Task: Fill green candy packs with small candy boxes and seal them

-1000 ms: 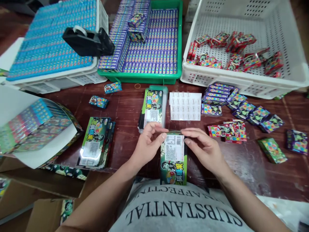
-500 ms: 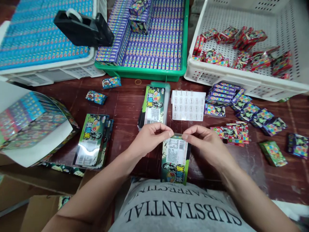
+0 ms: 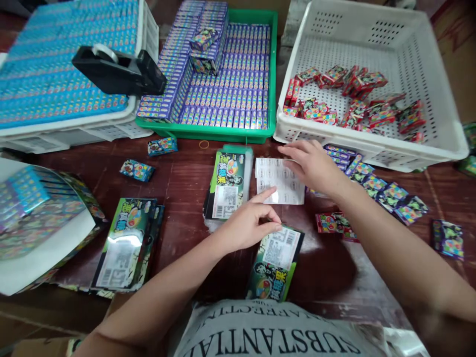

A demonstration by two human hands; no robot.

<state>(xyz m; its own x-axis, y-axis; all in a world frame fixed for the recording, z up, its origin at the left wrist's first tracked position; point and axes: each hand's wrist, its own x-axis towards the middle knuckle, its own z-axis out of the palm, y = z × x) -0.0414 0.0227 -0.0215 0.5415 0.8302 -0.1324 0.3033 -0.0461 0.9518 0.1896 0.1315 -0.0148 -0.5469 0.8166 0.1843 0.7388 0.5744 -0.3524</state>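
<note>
My left hand (image 3: 247, 225) pinches the top edge of a flat green printed candy package (image 3: 273, 272) between thumb and bent fingers. Its index finger stretches toward a white sheet of round stickers (image 3: 270, 173). The package leans against the table's near side, close to my shirt, with a barcode label showing. Over the upper right part of the sticker sheet hovers my right hand (image 3: 312, 166), fingers extended and holding nothing visible. Left of the sheet lies a stack of similar green packages (image 3: 226, 171) in clear plastic. Two more packages (image 3: 124, 243) lie farther left.
Along the back stand a white crate of blue boxes (image 3: 143, 116), a green tray of purple boxes (image 3: 208, 133) and a white crate with red boxes (image 3: 372, 146). A black tape dispenser (image 3: 122, 74) rests at the left. Small purple boxes (image 3: 385, 191) lie right.
My right hand has let go of the package's top edge and moved up to the sticker sheet. My left hand keeps its pinch, and the package has tilted slightly to the right.
</note>
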